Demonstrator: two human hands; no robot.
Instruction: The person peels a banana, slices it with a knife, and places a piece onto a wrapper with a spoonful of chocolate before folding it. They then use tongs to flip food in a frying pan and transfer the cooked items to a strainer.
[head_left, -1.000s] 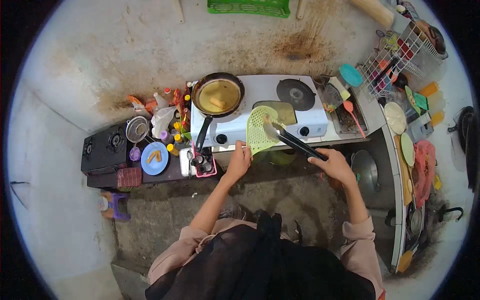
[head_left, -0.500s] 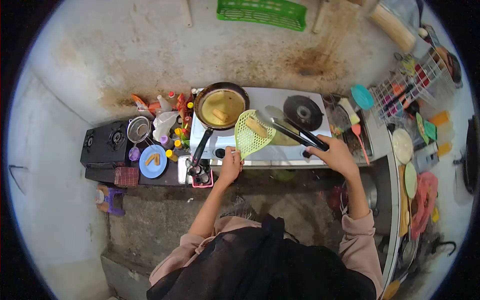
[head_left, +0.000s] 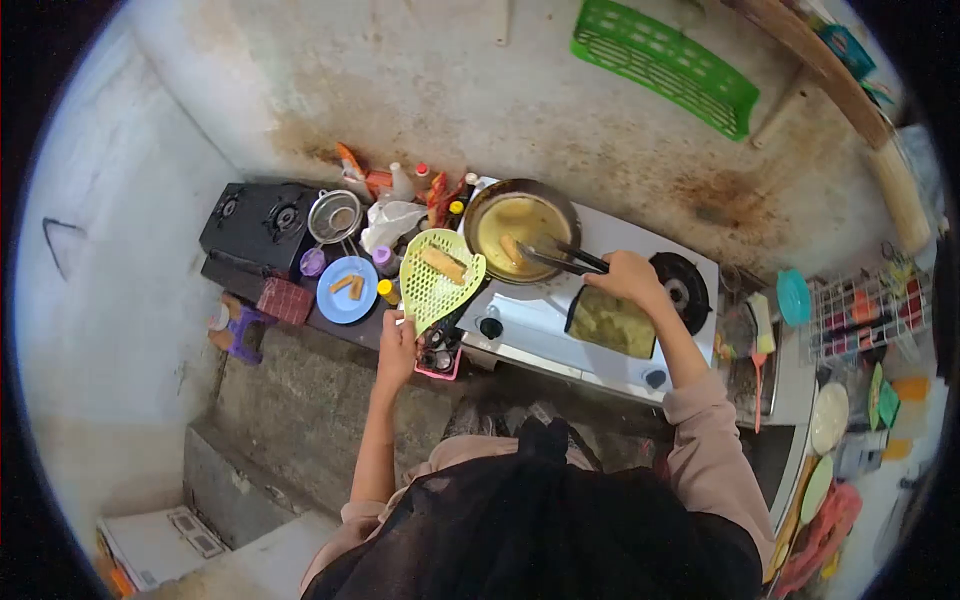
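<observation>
My left hand (head_left: 398,345) grips the handle of a pale green slotted skimmer (head_left: 438,277). One fried roll (head_left: 443,264) lies on the skimmer, which hangs between the blue plate (head_left: 345,294) and the frying pan (head_left: 521,229). My right hand (head_left: 627,277) holds black tongs (head_left: 556,256). The tong tips reach into the pan's oil beside another roll (head_left: 511,247). The blue plate carries two fried rolls.
The pan sits on the left burner of a white two-burner stove (head_left: 560,315). A black stove (head_left: 258,218), a metal strainer (head_left: 335,216) and sauce bottles (head_left: 400,185) stand to the left. A dish rack (head_left: 865,310) and plates are at the right.
The skimmer with its roll has moved left, away from the pan toward the blue plate. The tongs have swung into the pan. My head view has tilted and shifted.
</observation>
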